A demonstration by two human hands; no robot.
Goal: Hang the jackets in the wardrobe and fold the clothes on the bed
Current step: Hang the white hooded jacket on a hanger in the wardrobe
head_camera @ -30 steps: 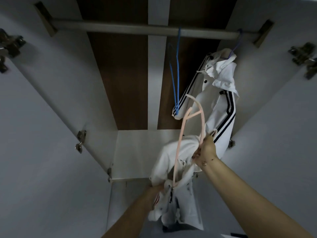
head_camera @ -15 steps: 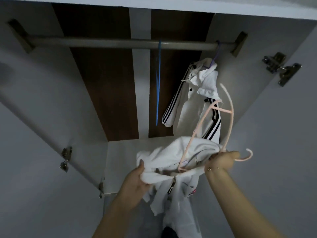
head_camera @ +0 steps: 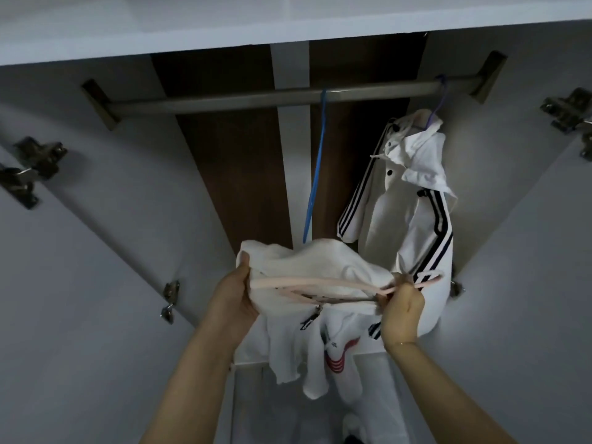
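I hold a white zip jacket (head_camera: 307, 264) in front of the open wardrobe. A pink hanger (head_camera: 320, 283) lies level across its collar opening. My left hand (head_camera: 235, 298) grips the jacket's left shoulder and the hanger's left end. My right hand (head_camera: 402, 307) grips the hanger near its hook, which points right. The jacket's sleeves and body, with red stripes, dangle below. Above runs the grey rail (head_camera: 288, 97). On its right end hangs a white jacket with black stripes (head_camera: 413, 200) on a purple hanger.
An empty blue hanger (head_camera: 315, 174) hangs from the middle of the rail. White wardrobe doors stand open on both sides, with metal hinges (head_camera: 30, 168) left and right. A white shelf edge (head_camera: 288, 24) runs above the rail.
The pink hanger has swung from upright to lying level inside the jacket's collar. My left hand rose to the jacket's left shoulder. The view tilted down, so the rail sits lower in frame.
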